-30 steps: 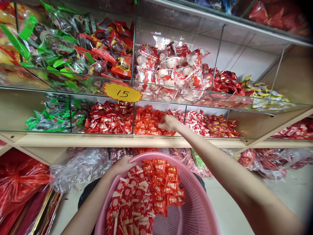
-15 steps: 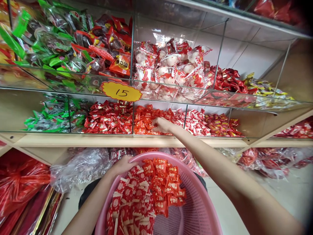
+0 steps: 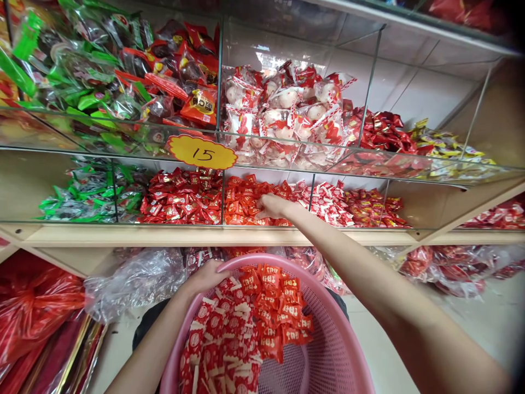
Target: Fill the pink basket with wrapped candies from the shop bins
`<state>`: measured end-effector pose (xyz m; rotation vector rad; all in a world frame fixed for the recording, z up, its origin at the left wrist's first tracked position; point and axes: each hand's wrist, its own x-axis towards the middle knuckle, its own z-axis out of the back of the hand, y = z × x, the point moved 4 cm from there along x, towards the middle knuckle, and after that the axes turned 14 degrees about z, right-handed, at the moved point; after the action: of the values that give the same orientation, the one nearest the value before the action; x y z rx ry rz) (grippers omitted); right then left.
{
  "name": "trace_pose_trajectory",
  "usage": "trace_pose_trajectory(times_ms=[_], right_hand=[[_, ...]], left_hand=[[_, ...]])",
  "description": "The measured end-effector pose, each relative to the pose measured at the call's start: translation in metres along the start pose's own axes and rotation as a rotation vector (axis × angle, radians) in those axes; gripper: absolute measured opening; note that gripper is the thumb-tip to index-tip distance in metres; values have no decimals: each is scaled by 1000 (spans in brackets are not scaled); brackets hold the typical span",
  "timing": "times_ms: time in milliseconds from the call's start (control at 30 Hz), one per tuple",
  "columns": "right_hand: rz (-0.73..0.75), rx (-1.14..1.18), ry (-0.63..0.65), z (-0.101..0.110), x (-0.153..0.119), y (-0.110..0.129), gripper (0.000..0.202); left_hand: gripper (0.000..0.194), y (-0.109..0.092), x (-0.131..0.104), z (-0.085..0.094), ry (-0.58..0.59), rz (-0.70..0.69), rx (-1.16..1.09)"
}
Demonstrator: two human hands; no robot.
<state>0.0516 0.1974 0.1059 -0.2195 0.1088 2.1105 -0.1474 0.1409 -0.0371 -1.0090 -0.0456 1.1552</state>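
Lower shelf [image 3: 123, 236] and basket [image 3: 336, 323], seen from my head camera: selection by hand from an open bin. I judge the step in hand to be picking orange candies [image 3: 240, 201] from their pile on the shelf. My right hand [image 3: 273, 207] is at the right part of this pile, its arm passing above the basket's right side; the fingers are curled inward, with thumb and forefinger toward the pile. Whether they are closed on a wrapper I cannot tell, since the hand covers its own grasp. My left hand [image 3: 208, 277] is clamped over the basket's upper left rim, steadying it just below the shelf edge. The two hands are well apart. Inside the basket, red-and-white candies [image 3: 221, 342] fill the left side, and an orange batch [image 3: 283, 312] lies beside them toward the upper middle; bare mesh shows to the right and at the lower middle. A divider separates the pile from red candies [image 3: 184, 200] on its left. In my judgement, the next move calls for a light pinch on loose wrappers and a lift clear of the shelf's front edge, while the left hand keeps the rim steady.
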Motion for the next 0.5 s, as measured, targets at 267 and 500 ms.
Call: trace_pose_trajectory(times_ms=[267, 500], right_hand=[[19, 16, -95, -3, -3, 0, 31], [50, 112, -143, -3, -4, -7, 28]], left_hand=[[31, 0, 0, 0, 8, 18, 10], [31, -3, -3, 2, -7, 22, 27]])
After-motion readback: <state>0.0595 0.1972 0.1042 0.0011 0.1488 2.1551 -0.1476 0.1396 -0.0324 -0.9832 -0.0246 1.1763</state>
